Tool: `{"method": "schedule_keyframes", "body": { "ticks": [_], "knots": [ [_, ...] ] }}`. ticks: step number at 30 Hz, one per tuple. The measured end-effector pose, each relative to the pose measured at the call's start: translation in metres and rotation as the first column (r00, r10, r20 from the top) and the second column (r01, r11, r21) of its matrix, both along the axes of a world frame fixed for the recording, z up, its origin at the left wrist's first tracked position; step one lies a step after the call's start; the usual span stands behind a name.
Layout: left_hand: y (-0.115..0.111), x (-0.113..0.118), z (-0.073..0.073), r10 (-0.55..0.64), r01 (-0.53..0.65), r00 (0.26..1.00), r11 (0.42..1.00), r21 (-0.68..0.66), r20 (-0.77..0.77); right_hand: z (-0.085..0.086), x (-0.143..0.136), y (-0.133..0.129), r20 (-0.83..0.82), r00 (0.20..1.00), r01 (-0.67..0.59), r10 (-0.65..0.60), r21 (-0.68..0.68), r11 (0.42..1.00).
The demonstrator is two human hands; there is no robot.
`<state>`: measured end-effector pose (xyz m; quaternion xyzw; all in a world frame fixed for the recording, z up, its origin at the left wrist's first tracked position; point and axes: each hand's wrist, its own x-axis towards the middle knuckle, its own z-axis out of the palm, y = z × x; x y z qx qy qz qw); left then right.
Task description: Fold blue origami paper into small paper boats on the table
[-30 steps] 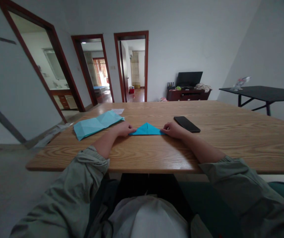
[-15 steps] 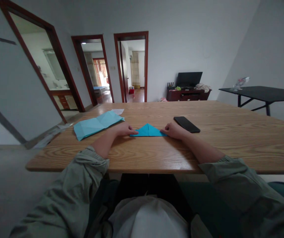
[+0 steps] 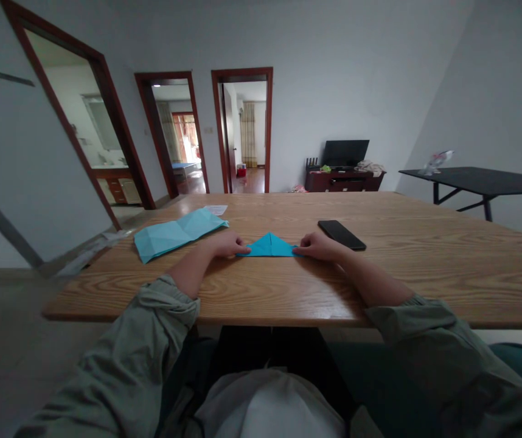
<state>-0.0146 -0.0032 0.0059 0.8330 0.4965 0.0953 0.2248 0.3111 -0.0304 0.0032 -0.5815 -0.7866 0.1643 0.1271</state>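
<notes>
A bright blue folded paper (image 3: 270,245) lies on the wooden table in front of me, its peak pointing away and a long straight edge towards me. A crease runs down its middle. My left hand (image 3: 230,244) pinches its left end between thumb and fingers. At the opposite end, my right hand (image 3: 314,246) grips the right corner the same way. Both corners are partly hidden under the fingers.
On the left of the table (image 3: 265,295) lies a larger light blue creased paper (image 3: 179,232), with a small white slip (image 3: 216,210) behind it. A black phone (image 3: 342,235) rests just beyond my right hand. A black table (image 3: 484,179) stands at the far right.
The whole view has shifted slightly. My hands stay at the two ends of the blue paper, with the right fingers a little further in along it.
</notes>
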Motion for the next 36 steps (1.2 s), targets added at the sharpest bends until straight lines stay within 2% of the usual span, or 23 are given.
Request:
{"method": "schedule_keyframes", "body": {
  "ticks": [4, 6, 8, 10, 12, 14, 17, 25, 31, 36],
  "knots": [
    [0.001, -0.001, -0.001, 0.039, -0.036, 0.997, 0.998, 0.048, -0.067, -0.003, 0.0, 0.002, 0.046, 0.998, 0.029, -0.034, 0.11, 0.994],
    [-0.003, 0.003, 0.002, 0.066, -0.05, 0.994, 0.984, 0.172, -0.09, -0.004, -0.003, -0.001, 0.085, 0.993, 0.06, -0.08, 0.214, 0.975],
    [-0.01, 0.013, 0.004, 0.08, -0.042, 0.993, 0.933, 0.356, -0.092, -0.004, -0.01, -0.005, 0.133, 0.986, 0.052, -0.098, 0.314, 0.948],
    [-0.019, 0.03, 0.004, 0.016, 0.043, 0.993, 0.88, 0.472, -0.12, -0.004, -0.022, -0.01, 0.175, 0.983, -0.013, -0.057, 0.376, 0.926],
    [-0.027, 0.049, 0.0, -0.075, 0.148, 0.981, 0.883, 0.445, -0.176, -0.007, -0.035, -0.014, 0.204, 0.978, -0.109, 0.032, 0.38, 0.918],
    [-0.031, 0.066, -0.007, -0.133, 0.209, 0.966, 0.904, 0.372, -0.22, -0.011, -0.045, -0.016, 0.242, 0.959, -0.219, 0.146, 0.308, 0.926],
    [-0.029, 0.076, -0.015, -0.15, 0.217, 0.955, 0.941, 0.259, -0.255, -0.018, -0.05, -0.014, 0.273, 0.945, -0.229, 0.18, 0.159, 0.96],
    [-0.022, 0.063, -0.011, -0.022, 0.08, 0.957, 0.978, 0.191, -0.289, -0.018, -0.046, -0.01, 0.278, 0.955, -0.131, 0.105, 0.078, 0.988],
    [-0.015, 0.06, -0.011, -0.018, 0.071, 0.959, 0.981, 0.18, -0.282, -0.017, -0.046, -0.01, 0.298, 0.951, -0.116, 0.083, 0.092, 0.989],
    [0.0, 0.06, -0.001, -0.092, 0.126, 0.953, 0.987, 0.103, -0.289, -0.015, -0.051, 0.001, 0.318, 0.944, -0.101, 0.083, 0.041, 0.994]
  ]
}}
